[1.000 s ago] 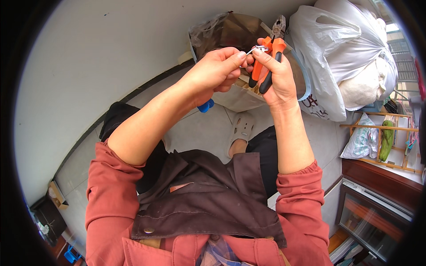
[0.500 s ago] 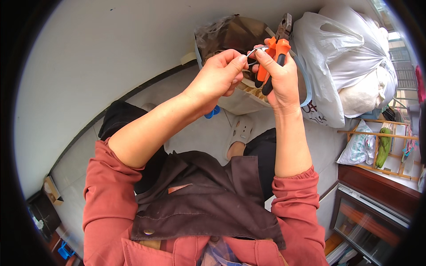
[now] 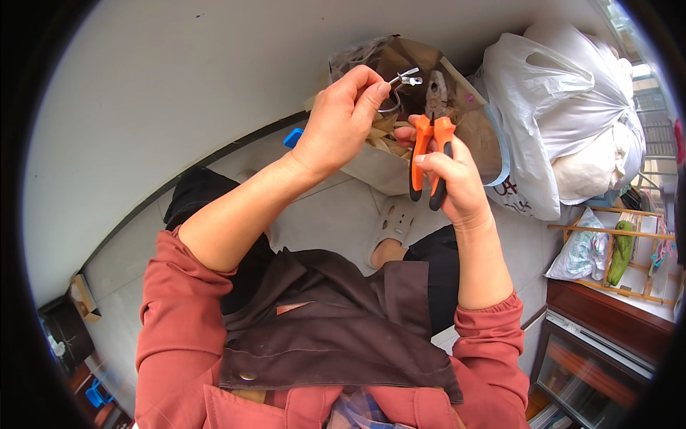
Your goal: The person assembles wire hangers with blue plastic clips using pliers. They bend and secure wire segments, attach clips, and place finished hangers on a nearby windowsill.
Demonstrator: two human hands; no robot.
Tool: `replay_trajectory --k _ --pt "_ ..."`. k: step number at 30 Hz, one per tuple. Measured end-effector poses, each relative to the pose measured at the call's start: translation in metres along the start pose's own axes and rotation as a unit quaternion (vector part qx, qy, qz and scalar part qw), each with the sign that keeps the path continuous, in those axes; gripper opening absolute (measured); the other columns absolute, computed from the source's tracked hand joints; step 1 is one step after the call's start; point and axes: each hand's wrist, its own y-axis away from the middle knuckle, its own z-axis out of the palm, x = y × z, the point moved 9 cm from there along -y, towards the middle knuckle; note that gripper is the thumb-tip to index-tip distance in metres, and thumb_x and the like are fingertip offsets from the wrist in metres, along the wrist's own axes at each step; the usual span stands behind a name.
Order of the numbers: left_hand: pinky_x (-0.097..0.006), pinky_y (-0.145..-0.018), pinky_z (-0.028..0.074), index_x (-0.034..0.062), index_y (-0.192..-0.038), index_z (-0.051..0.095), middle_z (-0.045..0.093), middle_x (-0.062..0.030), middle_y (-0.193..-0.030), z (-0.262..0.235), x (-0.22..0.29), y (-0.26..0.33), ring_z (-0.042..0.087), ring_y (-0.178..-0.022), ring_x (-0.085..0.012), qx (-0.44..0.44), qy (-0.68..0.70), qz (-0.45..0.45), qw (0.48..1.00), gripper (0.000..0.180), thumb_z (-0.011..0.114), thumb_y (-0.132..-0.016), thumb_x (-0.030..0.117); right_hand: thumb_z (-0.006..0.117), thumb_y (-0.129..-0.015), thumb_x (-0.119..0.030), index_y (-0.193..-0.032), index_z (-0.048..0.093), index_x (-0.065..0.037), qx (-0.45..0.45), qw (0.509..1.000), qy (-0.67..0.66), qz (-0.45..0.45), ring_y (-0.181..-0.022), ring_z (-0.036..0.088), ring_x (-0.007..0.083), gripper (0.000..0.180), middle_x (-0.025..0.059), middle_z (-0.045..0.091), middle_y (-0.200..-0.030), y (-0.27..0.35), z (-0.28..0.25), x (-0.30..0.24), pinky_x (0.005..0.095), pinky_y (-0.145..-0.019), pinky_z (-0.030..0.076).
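My left hand [image 3: 345, 118] pinches a thin pale wire [image 3: 395, 80] between thumb and fingers. At the wire's far end sits a small silvery metal piece [image 3: 411, 81], and a thin loop hangs below. My right hand [image 3: 457, 179] grips orange-and-black pliers [image 3: 421, 154] by the handles. Their grey jaws [image 3: 437, 93] point away from me, just right of the metal piece and apart from it. Both hands are raised in front of an upright paper bag [image 3: 386, 168] with brown stuff inside.
A stuffed white plastic bag [image 3: 550, 114] stands right of the paper bag. Farther right, a wooden rack [image 3: 629, 289] holds a long green vegetable [image 3: 622, 252] above a glass-fronted cabinet [image 3: 586, 365]. A pale wall [image 3: 164, 79] rises at the left, and a blue plastic piece [image 3: 293, 138] lies near it.
The pliers have moved toward me and away from the wire, their handles now more upright in my right hand. My left hand has risen slightly, still holding the wire, exposing the metal piece.
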Motion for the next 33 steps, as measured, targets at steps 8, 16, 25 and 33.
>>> replay_trajectory --k 8,16,25,33 --pt "-0.025 -0.055 0.036 -0.0001 -0.087 0.052 0.046 -0.0006 -0.064 -0.007 -0.008 -0.004 0.039 -0.061 -0.0092 0.008 -0.145 -0.003 0.989 0.021 0.050 -0.091 0.020 0.045 -0.072 -0.002 -0.121 0.042 0.004 -0.033 0.997 0.040 0.060 -0.103 0.053 0.0228 0.050 0.0163 0.054 -0.111 0.008 0.014 0.011 0.0245 -0.062 0.046" --pt "-0.025 -0.057 0.037 0.0003 -0.086 0.052 0.047 -0.0010 -0.065 0.003 -0.009 -0.004 0.039 -0.062 -0.0097 -0.038 -0.144 -0.011 0.989 0.021 0.049 -0.091 0.020 0.050 -0.071 -0.005 -0.115 0.045 0.004 -0.031 0.997 0.018 0.070 -0.098 0.053 0.0191 0.045 0.0118 0.052 -0.108 0.006 0.013 0.020 0.0268 -0.070 0.047" --pt "-0.024 -0.055 0.035 0.0007 -0.083 0.052 0.045 0.0006 -0.063 0.009 -0.019 -0.001 0.039 -0.060 -0.0082 -0.085 -0.106 -0.031 0.990 0.023 0.049 -0.091 0.022 0.060 -0.076 -0.012 -0.108 0.048 0.001 0.024 0.987 0.161 -0.006 -0.078 0.054 0.0126 0.037 0.0051 0.055 -0.087 -0.002 -0.003 0.022 0.0263 -0.071 0.044" --pt "-0.023 -0.054 0.033 0.0013 -0.082 0.052 0.045 0.0025 -0.063 0.017 -0.049 0.003 0.037 -0.059 -0.0068 -0.124 -0.126 -0.097 0.979 0.022 0.047 -0.091 0.020 0.059 -0.075 -0.014 -0.098 0.050 0.000 -0.017 0.980 -0.078 0.182 -0.061 0.051 0.0113 0.028 0.0042 0.052 -0.074 -0.002 0.009 0.058 0.0246 -0.055 0.044"
